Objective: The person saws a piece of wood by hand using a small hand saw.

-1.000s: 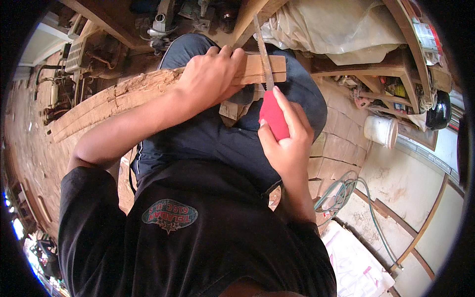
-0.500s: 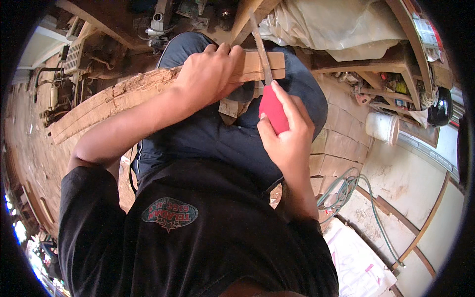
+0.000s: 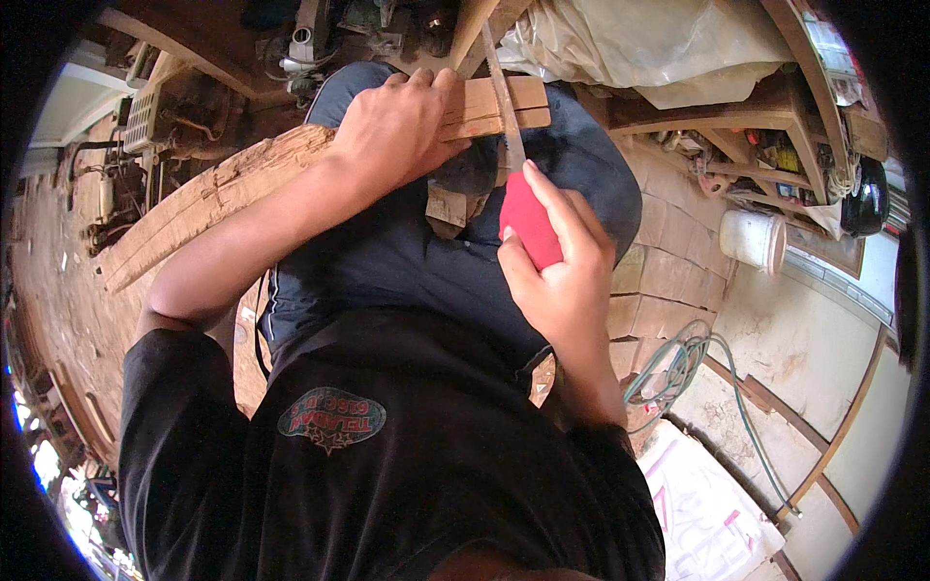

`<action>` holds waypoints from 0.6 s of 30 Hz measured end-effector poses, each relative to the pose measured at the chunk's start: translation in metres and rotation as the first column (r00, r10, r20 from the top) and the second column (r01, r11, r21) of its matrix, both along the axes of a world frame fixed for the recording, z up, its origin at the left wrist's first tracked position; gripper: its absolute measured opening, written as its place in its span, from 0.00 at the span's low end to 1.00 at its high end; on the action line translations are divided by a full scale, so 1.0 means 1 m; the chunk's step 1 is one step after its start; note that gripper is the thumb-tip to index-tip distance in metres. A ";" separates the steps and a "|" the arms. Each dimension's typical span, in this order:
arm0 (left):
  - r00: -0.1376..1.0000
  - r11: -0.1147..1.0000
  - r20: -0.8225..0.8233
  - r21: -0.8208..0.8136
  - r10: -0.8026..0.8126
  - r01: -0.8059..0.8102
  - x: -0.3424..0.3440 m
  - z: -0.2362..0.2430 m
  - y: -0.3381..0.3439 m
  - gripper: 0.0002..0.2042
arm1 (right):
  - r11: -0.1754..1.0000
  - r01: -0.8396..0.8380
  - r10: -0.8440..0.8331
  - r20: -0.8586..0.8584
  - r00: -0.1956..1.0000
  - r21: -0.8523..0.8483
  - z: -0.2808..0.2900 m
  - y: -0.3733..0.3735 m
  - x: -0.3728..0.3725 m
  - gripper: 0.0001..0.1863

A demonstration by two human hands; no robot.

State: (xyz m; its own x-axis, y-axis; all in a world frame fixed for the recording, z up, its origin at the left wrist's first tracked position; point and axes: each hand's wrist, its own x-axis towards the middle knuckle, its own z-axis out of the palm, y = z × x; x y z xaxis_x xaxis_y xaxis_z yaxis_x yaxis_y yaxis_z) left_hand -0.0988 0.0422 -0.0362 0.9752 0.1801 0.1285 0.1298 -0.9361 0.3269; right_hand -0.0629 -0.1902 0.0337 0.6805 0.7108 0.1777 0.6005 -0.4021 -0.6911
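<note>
A long, rough-edged wooden board (image 3: 228, 184) lies across my lap, its squared end resting over my right thigh. My left hand (image 3: 402, 126) is closed over the board near that end, fingers wrapped across its far edge. In my right hand (image 3: 567, 247) is a handsaw (image 3: 530, 221) with a red handle, the index finger stretched along the handle toward the blade. The narrow saw blade crosses the board a short way in from its squared end. A line or split runs along the wood near the blade.
Ahead stands a wooden workbench frame (image 3: 712, 118) with plastic sheeting (image 3: 649, 44) over it. Machine parts (image 3: 302, 46) lie beyond my knees. To the right are a white bucket (image 3: 754, 240), a coiled green hose (image 3: 678, 366) and a white printed sheet (image 3: 702, 508).
The saw has shifted slightly left, its blade still across the board. The board's squared end has moved a little up and left, and my left hand has moved with it.
</note>
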 end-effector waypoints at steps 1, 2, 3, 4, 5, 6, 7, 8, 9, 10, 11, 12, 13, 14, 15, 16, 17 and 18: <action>1.000 1.000 -0.009 0.020 0.016 -0.016 0.001 0.000 0.000 0.29 | 1.000 0.022 -0.022 -0.003 1.000 -0.012 0.000 0.000 -0.001 0.33; 1.000 1.000 -0.009 0.021 0.014 -0.014 0.001 0.000 0.000 0.29 | 0.999 0.043 -0.043 -0.006 0.999 -0.024 0.001 0.000 -0.001 0.33; 1.000 1.000 0.005 0.017 0.002 -0.002 0.002 0.001 0.000 0.29 | 0.999 0.044 -0.044 -0.006 0.999 -0.023 0.000 -0.002 0.000 0.33; 1.000 1.000 0.018 0.013 -0.009 0.009 0.002 0.002 0.000 0.28 | 1.000 0.024 -0.025 -0.022 0.999 -0.017 0.000 -0.006 0.001 0.34; 1.000 1.000 0.017 0.013 -0.009 0.008 0.002 0.004 0.002 0.28 | 1.000 0.004 -0.004 -0.039 0.999 -0.009 -0.001 -0.009 0.002 0.35; 1.000 1.000 -0.018 0.001 0.004 -0.004 0.003 0.006 0.005 0.29 | 1.000 0.003 -0.003 -0.040 0.999 -0.009 0.001 -0.011 0.002 0.35; 0.998 1.000 -0.053 -0.011 0.017 -0.018 0.004 0.009 0.008 0.29 | 0.999 -0.015 0.014 -0.022 1.000 -0.040 0.005 -0.013 -0.001 0.35; 0.998 1.000 -0.054 -0.009 0.019 -0.020 0.005 0.010 0.014 0.29 | 0.997 -0.032 0.032 -0.005 0.999 -0.069 0.009 -0.014 -0.004 0.35; 0.997 0.996 -0.068 -0.082 0.029 -0.034 0.006 0.011 0.020 0.29 | 0.997 -0.035 0.035 -0.006 0.999 -0.067 0.012 -0.017 -0.008 0.35; 0.996 0.987 -0.083 -0.155 0.038 -0.051 0.006 0.011 0.023 0.30 | 0.996 -0.037 0.035 -0.020 0.999 -0.077 0.016 -0.019 -0.013 0.36; 0.995 0.987 -0.071 -0.139 0.074 -0.084 0.006 0.012 0.024 0.30 | 0.995 -0.043 0.040 -0.034 0.999 -0.085 0.020 -0.021 -0.016 0.36; 0.994 0.987 -0.073 -0.136 0.082 -0.092 0.005 0.013 0.024 0.30 | 0.995 -0.050 0.048 -0.035 0.998 -0.081 0.025 -0.023 -0.018 0.36; 0.995 0.986 -0.054 -0.140 0.085 -0.091 0.004 0.014 0.024 0.30 | 0.994 -0.059 0.058 -0.012 0.998 -0.089 0.029 -0.026 -0.019 0.36; 0.996 0.985 -0.035 -0.147 0.085 -0.089 0.003 0.014 0.023 0.30 | 0.993 -0.065 0.067 0.011 0.998 -0.099 0.033 -0.029 -0.020 0.37; 0.995 0.985 -0.037 -0.146 0.091 -0.095 0.003 0.014 0.024 0.30 | 0.989 -0.057 0.058 0.003 0.998 -0.138 0.038 -0.031 -0.023 0.37; 0.997 0.986 -0.030 -0.149 0.074 -0.077 0.003 0.013 0.025 0.30 | 0.989 -0.063 0.063 0.001 0.998 -0.137 0.036 -0.030 -0.023 0.37; 0.999 0.987 -0.021 -0.153 0.049 -0.052 0.004 0.014 0.025 0.30 | 0.991 -0.056 0.056 0.003 0.998 -0.121 0.033 -0.029 -0.025 0.37; 0.999 0.987 -0.020 -0.154 0.046 -0.049 0.005 0.015 0.024 0.30 | 0.993 -0.047 0.048 0.005 0.999 -0.105 0.030 -0.028 -0.026 0.37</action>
